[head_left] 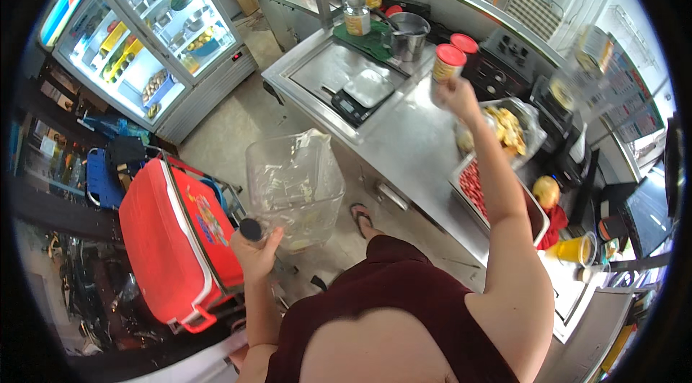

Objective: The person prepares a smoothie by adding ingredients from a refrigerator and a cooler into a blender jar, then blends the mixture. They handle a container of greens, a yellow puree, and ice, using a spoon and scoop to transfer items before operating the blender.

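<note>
My left hand is closed round the handle of a large clear square jug, which hangs tilted over the floor beside the counter. The jug looks empty, with wet smears on its walls, and a round black knob shows by my thumb. Reaching far forward across the counter, my right hand is closed round the lower part of a yellowish can with a red lid. Right behind that can is a second red lid. A digital kitchen scale lies on the counter to the left.
On the steel counter stand a metal pot, a tray of red pieces and a container of yellow pieces. A red cooler box is at my left. Farther back is a glass-door fridge.
</note>
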Tool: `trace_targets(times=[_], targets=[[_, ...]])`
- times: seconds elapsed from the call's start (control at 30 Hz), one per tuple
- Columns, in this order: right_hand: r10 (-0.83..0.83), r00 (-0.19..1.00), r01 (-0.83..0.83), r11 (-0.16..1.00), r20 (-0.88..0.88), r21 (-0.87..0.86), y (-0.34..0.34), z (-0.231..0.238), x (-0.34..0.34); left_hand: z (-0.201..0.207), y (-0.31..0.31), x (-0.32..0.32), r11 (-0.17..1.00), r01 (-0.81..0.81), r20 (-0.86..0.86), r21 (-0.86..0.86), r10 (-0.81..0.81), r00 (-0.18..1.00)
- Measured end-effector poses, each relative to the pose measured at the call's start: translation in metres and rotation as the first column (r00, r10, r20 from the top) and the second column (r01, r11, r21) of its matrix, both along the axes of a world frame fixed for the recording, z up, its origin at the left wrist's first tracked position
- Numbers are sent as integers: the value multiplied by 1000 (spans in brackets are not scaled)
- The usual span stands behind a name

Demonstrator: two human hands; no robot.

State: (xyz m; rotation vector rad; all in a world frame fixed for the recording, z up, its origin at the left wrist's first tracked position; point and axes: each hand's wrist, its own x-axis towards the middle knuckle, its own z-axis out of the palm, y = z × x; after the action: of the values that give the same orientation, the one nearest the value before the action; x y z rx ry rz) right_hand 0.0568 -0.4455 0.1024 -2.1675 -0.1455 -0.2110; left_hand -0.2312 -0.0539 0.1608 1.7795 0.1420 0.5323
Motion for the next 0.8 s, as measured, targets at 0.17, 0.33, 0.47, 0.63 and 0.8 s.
trace_targets(times=[0.17, 0.33, 0.47, 0.63, 0.8], targets=[[-358, 913, 407, 819, 193, -404, 5, -7, 218, -13, 95, 97, 989, -116, -258, -94, 88, 962], [-433, 901, 254, 499, 15, -829, 44, -56, 328, -7, 193, 188, 997, -72, -113, 30, 75, 991], [-626, 774, 350, 296, 96, -889, 39, -64, 334, -11, 277, 269, 990, -56, -136, 131, 74, 988], [-626, 762, 315, 135, 165, -939, 90, 3, 340, -24, 387, 360, 997, 30, -185, -74, -43, 982], [-821, 499, 520, 28, 277, -854, 123, 46, 315, -33, 487, 458, 969, 204, -248, -143, -234, 940]])
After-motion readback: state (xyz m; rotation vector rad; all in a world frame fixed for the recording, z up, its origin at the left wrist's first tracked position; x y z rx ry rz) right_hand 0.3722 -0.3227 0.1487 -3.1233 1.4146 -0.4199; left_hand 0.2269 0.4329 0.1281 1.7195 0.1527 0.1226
